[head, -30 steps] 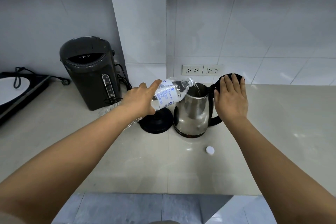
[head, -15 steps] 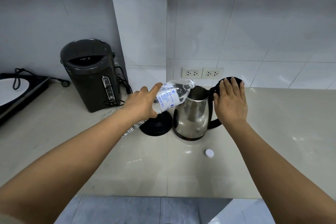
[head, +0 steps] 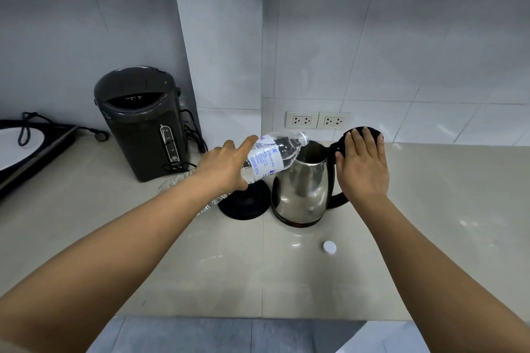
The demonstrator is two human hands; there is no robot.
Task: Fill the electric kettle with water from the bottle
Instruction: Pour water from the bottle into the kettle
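A steel electric kettle [head: 302, 186] stands on the counter off its black round base [head: 243, 205], which lies just to its left. My left hand [head: 225, 165] grips a clear plastic water bottle [head: 272, 156] with a blue-printed label, tilted so its open neck rests over the kettle's mouth. My right hand [head: 362, 165] lies flat against the kettle's raised black lid [head: 362, 133] above the handle, holding it back. The bottle's white cap [head: 329, 247] lies on the counter in front of the kettle.
A dark grey hot-water dispenser [head: 140, 123] stands at the back left with its cord. An induction cooktop [head: 31, 149] is at the far left. Two wall sockets [head: 318, 120] sit behind the kettle. Crumpled clear plastic [head: 175, 182] lies under my left forearm. The counter edge [head: 258, 318] runs near me.
The bottle stays tilted over the kettle's mouth with both hands in place. The whole scene has shifted slightly lower in view as my head moved.
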